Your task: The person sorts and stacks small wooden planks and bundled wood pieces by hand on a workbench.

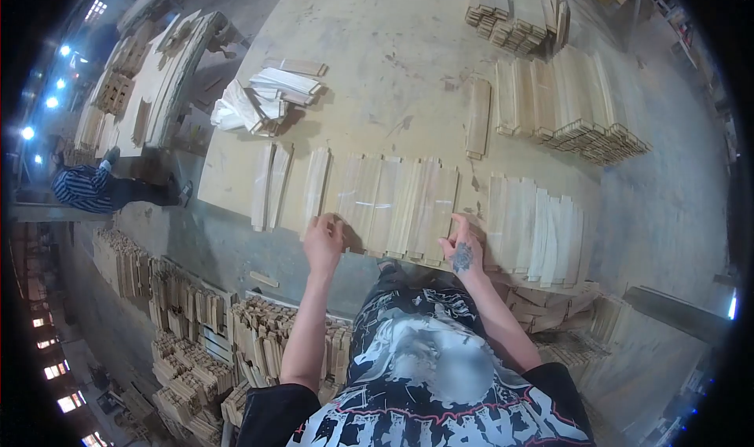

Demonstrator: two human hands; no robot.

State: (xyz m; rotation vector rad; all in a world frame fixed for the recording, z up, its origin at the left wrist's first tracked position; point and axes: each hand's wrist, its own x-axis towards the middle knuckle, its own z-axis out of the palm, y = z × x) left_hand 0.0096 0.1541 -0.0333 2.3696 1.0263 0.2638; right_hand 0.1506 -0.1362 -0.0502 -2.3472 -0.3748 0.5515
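A row of thin wooden slats [397,203] lies side by side on the table in front of me, ends slightly uneven. At the row's lower left corner is my left hand [323,244], fingers loosely bent and apart, close to the edge slat. My right hand [463,249], tattooed on the back, is at the lower right corner, index finger stretched out and thumb apart. Neither hand is wrapped round a slat. A narrow group of slats [316,181] lies just above my left hand. Further right is another row of paler slats [542,227].
Loose slats [272,184] lie at the left, below a jumbled pale pile [263,97]. A single board [477,117] and large slat stacks [577,101] are at the right. More stacked wood [290,337] stands behind the table edge. A person in a striped top [82,188] stands far left.
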